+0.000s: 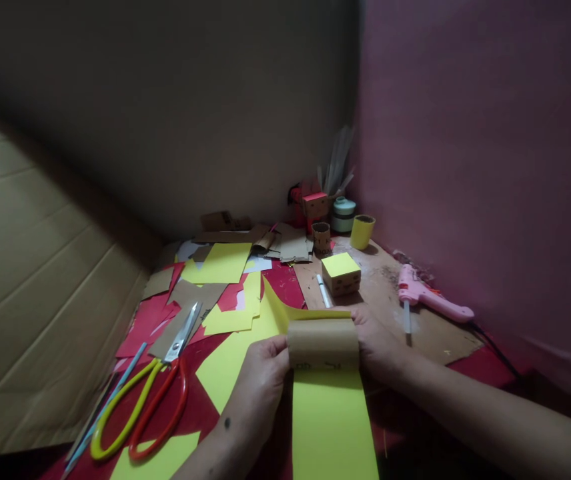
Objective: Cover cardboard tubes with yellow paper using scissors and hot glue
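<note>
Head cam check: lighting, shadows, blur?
Head view: dim overall, back wall murky; head view: shadow on the yellow strip just below the cardboard roll; head view: slightly soft, the roll's lettering not clearly readable.

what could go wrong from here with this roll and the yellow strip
The yellow strip might skew or crease, since the left hand and right hand grip the cardboard roll only by its ends. The pink glue gun lies near the right forearm; if hot, it could burn.

Showing matt cardboard on the tube, smooth paper on the strip, shiny metal on the scissor blades.
</note>
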The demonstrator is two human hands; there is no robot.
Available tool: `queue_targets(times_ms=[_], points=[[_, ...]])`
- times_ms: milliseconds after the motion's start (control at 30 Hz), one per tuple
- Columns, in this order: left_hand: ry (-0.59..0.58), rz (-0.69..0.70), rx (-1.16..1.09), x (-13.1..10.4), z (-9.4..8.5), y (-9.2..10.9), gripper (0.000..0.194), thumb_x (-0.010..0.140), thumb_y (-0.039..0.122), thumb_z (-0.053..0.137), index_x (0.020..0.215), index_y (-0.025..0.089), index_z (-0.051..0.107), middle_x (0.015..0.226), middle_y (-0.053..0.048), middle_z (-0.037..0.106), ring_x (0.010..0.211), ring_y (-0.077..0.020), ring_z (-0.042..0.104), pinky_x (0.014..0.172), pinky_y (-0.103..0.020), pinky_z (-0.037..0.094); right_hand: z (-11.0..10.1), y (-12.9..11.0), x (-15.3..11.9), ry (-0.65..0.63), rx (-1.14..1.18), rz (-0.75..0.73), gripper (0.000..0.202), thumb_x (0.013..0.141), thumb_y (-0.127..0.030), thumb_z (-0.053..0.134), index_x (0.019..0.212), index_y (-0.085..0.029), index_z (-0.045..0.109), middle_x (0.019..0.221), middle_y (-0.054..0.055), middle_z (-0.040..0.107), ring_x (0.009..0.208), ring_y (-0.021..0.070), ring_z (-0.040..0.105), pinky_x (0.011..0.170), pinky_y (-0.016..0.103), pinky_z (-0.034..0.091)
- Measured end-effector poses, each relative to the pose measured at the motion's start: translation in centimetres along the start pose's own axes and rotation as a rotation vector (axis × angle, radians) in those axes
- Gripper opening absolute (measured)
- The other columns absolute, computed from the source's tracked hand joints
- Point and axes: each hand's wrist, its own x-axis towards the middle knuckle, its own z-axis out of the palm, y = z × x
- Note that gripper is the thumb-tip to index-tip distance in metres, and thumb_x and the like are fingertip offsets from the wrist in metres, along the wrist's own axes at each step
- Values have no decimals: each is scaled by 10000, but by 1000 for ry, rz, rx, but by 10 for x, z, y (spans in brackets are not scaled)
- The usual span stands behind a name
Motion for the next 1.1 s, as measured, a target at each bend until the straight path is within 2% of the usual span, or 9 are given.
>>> queue_targets(times_ms=[300,467,567,667,767,833,933,1000,1100], points=[[-28,29,45,-2,1,1,223,702,275,719,854,111,725,599,-38,700,629,-230,674,588,-304,492,-5,7,0,25,4,-4,298,710,-304,709,963,-152,746,606,37,699,601,189,671,661,339,538],[58,94,177,-3,0,-2,247,744,382,676,680,146,648,488,14,589,468,-151,570,483,-252,427,-10,11,2,33,56,-1,287,699,-307,717,946,-164,744,707,62,730,677,231,688,694,368,542],[68,105,300,-14,-7,6,267,824,391,573,673,171,584,510,29,566,438,-115,522,452,-228,409,-17,14,4,112,36,-92,239,693,-276,729,915,-190,741,760,50,739,744,250,691,721,369,544],[133,322,570,-33,-29,22,243,885,373,481,866,179,626,719,-29,664,614,-157,625,568,-267,486,-25,15,6,218,17,-199,285,637,-234,780,916,-234,721,811,9,745,762,231,691,737,348,549],[442,518,1177,-49,-71,41,290,900,343,416,981,180,643,792,-65,668,700,-213,631,641,-331,476,-29,13,6,256,37,-162,320,637,-252,797,940,-228,698,848,5,750,699,202,691,698,325,561],[612,422,1582,-53,-102,52,357,898,312,377,1133,157,597,893,-117,663,791,-281,621,668,-386,462,-28,11,6,253,71,-143,315,660,-289,791,950,-220,688,839,13,752,683,198,692,659,306,566],[615,170,1940,-52,-139,58,369,908,348,355,1031,104,604,957,-191,639,892,-343,602,698,-415,454,-23,8,7,238,97,-213,436,663,-252,788,1076,-238,648,876,20,749,725,206,695,671,310,573],[556,63,1966,-51,-151,59,361,922,367,327,986,131,594,980,-184,638,896,-329,613,707,-402,452,-21,8,8,235,80,-249,513,654,-221,789,1137,-246,621,905,25,747,737,210,697,673,318,578],[494,11,1883,-51,-152,58,323,918,360,324,1016,169,566,1025,-168,638,914,-321,620,688,-386,446,-19,9,9,240,34,-287,402,660,-194,776,1043,-226,659,894,19,750,720,203,699,658,299,584]])
